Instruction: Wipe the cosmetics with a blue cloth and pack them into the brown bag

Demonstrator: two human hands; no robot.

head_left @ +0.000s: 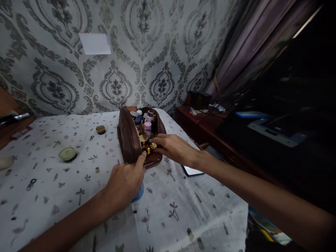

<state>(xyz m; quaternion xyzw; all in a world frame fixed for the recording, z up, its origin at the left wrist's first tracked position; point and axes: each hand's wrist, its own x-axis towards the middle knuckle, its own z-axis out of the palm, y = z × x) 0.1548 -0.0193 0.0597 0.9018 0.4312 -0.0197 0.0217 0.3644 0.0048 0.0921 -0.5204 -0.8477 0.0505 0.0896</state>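
A brown zip pouch (129, 137) stands unzipped on the patterned cloth, packed with small bottles and jars. Among them are a pink-capped bottle (147, 126) and a dark blue bottle with a pale cap (138, 119). My right hand (177, 148) reaches into the pouch's near end, thumb and fingers closed around a small gold-capped bottle (153, 146). My left hand (125, 180) is at the front edge, its index finger extended to a dark and golden item (147, 150) inside. Its other fingers are curled and mostly hidden. A blue object (139, 193) shows partly beneath that hand; whether it is held is unclear.
Left of the pouch lie a round greenish container (67, 154) and a small brownish jar (100, 129). A phone with a bright screen (193, 170) rests under my right forearm. A dark red table (193, 120) stands at the right, and a patterned wall (139, 70) rises behind.
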